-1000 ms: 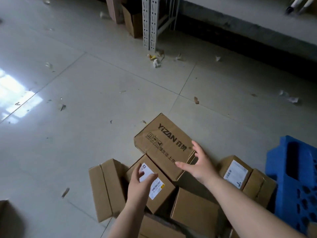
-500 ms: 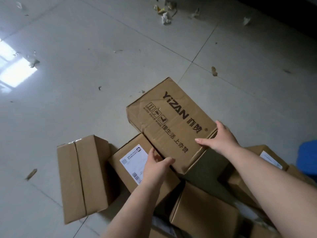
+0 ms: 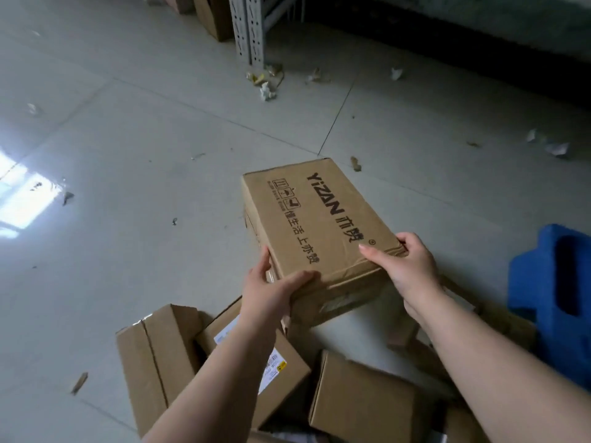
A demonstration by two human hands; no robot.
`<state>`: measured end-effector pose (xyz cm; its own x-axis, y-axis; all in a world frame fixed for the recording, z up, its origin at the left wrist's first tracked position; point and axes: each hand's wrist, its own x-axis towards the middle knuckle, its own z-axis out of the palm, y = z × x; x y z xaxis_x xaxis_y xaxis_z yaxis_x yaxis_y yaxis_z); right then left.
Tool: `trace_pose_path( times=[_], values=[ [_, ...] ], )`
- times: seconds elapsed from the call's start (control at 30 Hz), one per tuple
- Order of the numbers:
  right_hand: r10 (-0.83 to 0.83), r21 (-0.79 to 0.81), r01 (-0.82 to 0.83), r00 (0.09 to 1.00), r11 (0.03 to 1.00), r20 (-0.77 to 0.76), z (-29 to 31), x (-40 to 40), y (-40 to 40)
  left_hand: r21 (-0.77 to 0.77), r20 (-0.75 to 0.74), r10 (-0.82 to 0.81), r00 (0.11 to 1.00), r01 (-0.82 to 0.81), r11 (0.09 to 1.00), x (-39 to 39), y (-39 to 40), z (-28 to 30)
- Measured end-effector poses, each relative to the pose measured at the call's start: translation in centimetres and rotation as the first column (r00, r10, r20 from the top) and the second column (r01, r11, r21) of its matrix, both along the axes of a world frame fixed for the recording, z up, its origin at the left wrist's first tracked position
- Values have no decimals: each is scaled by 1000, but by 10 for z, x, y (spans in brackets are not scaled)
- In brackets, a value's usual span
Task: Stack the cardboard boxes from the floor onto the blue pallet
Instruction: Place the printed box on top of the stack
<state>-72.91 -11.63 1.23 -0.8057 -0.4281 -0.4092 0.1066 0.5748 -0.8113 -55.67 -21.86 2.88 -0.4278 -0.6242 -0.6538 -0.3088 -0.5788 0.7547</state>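
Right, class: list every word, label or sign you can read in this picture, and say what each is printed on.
"YiZAN", followed by Chinese characters: top of the held cardboard box.
Handling-symbol row on that box: captions too small to read.
White shipping label on the floor box: blurred, unreadable.

Brown cardboard box (image 3: 323, 225) with black print, blue pallet (image 3: 556, 302), pale grey tiled floor (image 3: 128, 155).

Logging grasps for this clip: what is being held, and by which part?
The printed cardboard box, in both hands at its near end: left hand on the near left corner, right hand on the near right corner, thumbs on top.
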Motion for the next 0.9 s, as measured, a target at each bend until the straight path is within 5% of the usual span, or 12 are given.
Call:
trace_pose_path(
  times=[0.27,0.6,0.9],
  values=[
    [-222,-274,212,975,938,-5,237,-25,26,-210,-184,-208,961,168,963,-53,-21,240],
    [-468,-459,357,871,813,-152,604,33,176,-468,-338,-506,793,324,822,-35,99,594],
    [-635,-605,398,734,690,-241,762,131,315,-523,-476,-681,557,443,728,18,217,731]
  ],
)
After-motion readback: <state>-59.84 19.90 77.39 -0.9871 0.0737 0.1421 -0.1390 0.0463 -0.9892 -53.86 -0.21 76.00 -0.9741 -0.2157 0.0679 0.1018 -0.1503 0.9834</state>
